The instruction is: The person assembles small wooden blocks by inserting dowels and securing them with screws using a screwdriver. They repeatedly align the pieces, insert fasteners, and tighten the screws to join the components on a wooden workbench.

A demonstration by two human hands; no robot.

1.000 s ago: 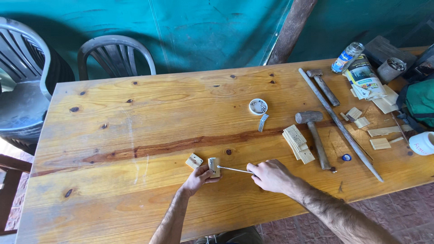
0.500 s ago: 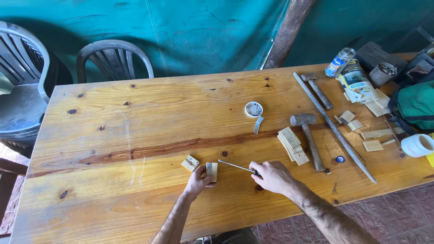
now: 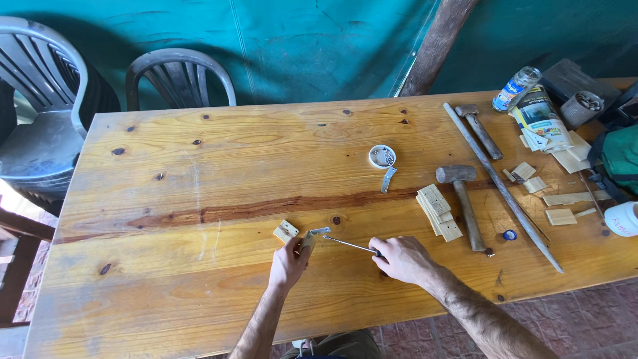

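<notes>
Head view: I see both hands working a small wood block and metal bracket near the front edge of the wooden table (image 3: 166,199).

My left hand (image 3: 290,263) has its fingers curled, pinching a small wood block (image 3: 306,242) that carries a grey metal bracket (image 3: 317,232); a second small block (image 3: 286,231) lies just beside it on the left. My right hand (image 3: 401,258) is closed in a fist around the handle of a screwdriver (image 3: 350,245), whose thin shaft points left with its tip at the bracket. Further right lie a stack of thin wood pieces (image 3: 437,211), a hammer (image 3: 463,199) and a long metal rod (image 3: 502,186). A small round white tin (image 3: 382,157) sits mid-table with a metal strip (image 3: 388,179) just below it.
</notes>
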